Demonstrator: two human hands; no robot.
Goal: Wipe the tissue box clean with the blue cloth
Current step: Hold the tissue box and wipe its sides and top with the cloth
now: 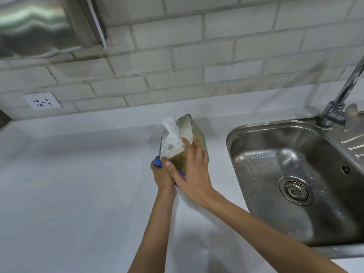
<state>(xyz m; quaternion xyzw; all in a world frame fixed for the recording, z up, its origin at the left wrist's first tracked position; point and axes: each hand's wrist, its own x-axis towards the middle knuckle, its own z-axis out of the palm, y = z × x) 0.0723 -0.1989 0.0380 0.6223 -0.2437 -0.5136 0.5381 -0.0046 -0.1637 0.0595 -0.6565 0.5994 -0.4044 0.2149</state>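
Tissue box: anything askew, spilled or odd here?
The tissue box is tilted, tipped up off the counter by the right hand while the left hand presses the blue cloth at its lower edge. Expected for wiping. Droplets sit in the sink. Nothing looks damaged.

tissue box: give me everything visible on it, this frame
The tissue box is a squarish carton, olive-gold sides with dark edging, whitish top, a white tissue sticking out of its slot. It is tilted, top facing left, over the white counter left of the sink. The right hand grips its near side; the left hand presses the blue cloth at its lower corner.
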